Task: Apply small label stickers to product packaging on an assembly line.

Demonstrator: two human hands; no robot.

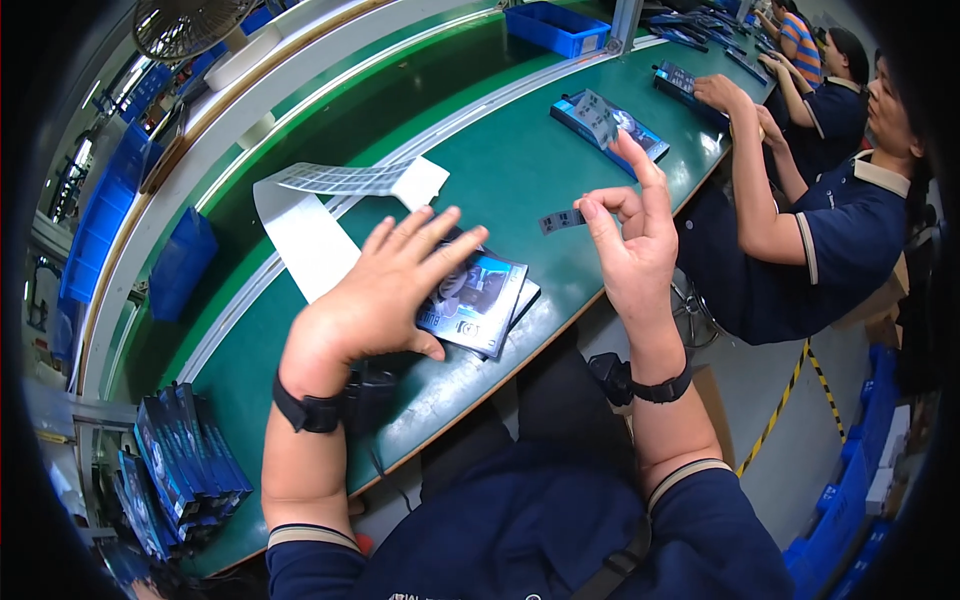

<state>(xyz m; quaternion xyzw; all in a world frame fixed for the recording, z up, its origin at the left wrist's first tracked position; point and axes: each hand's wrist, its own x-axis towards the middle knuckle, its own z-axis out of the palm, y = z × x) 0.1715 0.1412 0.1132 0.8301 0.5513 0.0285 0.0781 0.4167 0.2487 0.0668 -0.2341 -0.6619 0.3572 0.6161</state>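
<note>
My left hand [385, 295] lies with fingers spread over a flat disc case [485, 300] with a blue and grey printed cover. Another case edge [525, 300] shows beneath it. Raised to the right, my right hand [637, 240] has a short dark sticker strip [562, 221] at its thumb tip, by the curled fingers. A second grey, see-through sticker piece [597, 118] clings to the tip of its extended index finger. Beyond the left hand, a white backing strip with rows of stickers [345, 178] curls up from the green table [400, 420].
Stacked blue cases [185, 455] stand at the near left. Another blue case [640, 140] lies beyond my right hand. A blue bin [557, 28] sits at the far edge. Co-workers sit along the right, the nearest with a hand [722, 93] on a case.
</note>
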